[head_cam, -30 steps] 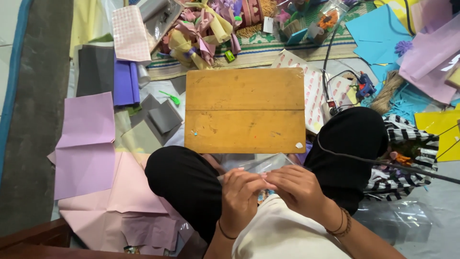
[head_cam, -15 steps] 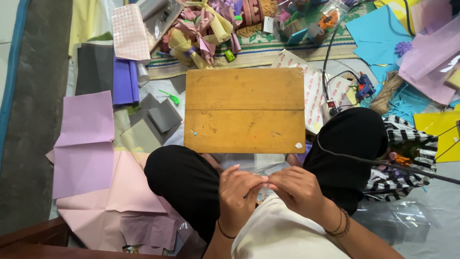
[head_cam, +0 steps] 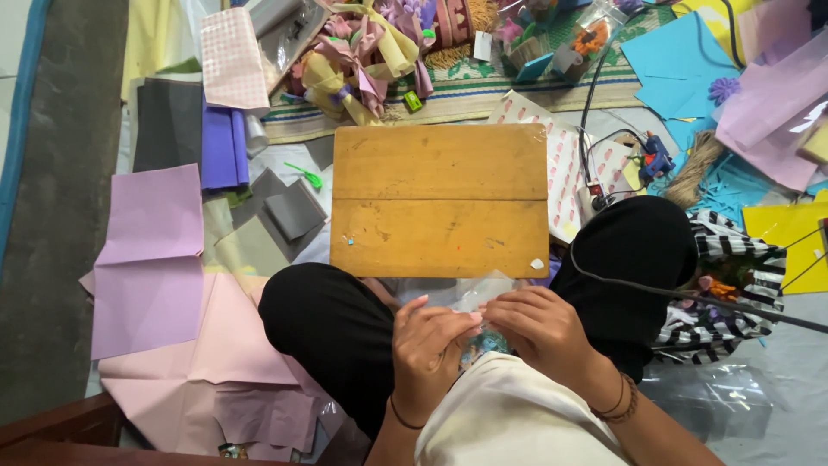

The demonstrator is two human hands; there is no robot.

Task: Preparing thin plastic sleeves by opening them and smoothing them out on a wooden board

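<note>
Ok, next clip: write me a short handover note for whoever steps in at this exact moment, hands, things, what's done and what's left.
Left hand: over the lap, fingers pinching the small clear plastic bag.
Right hand: on the same bag from the other side, fingers closed on its edge.
Things: the bag sits between the knees, just below the bare rectangular wooden board. Lilac paper sheet and pink paper sheet lie on the floor to the left; a blue paper sheet lies upper right.
Done: bag is in both hands.
Left: nothing is on the board yet; the bag's contents are too hidden to tell.
</note>
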